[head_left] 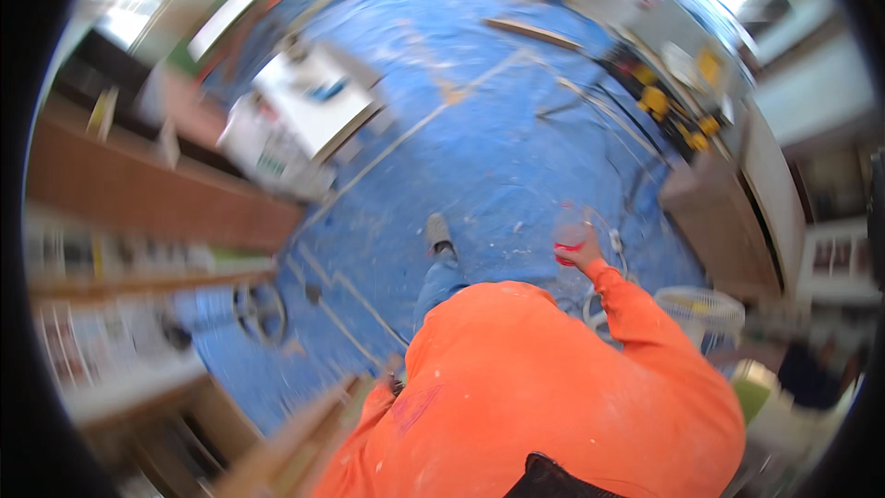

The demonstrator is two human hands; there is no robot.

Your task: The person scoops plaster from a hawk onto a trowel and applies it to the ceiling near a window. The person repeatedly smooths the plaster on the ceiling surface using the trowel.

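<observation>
My right hand (pixel 587 253) is out in front on the right, its fingers wrapped around a clear plastic bottle (pixel 569 233) with red at its lower part. My left hand (pixel 391 373) hangs low beside my orange top, mostly blurred. Something small and dark shows by its fingers, too smeared to name, and whether it is held I cannot tell. One of my feet, in a light shoe (pixel 436 229), is stepping on the blue sheeting (pixel 498 175).
A white-topped box or cabinet (pixel 309 101) stands ahead left, a white bag (pixel 267 152) against it. Yellow-and-black tools (pixel 659 103) lie at the right near a wooden cabinet (pixel 724 221). A wooden strip (pixel 530 32) lies farther ahead. At right is a white basket (pixel 701 306).
</observation>
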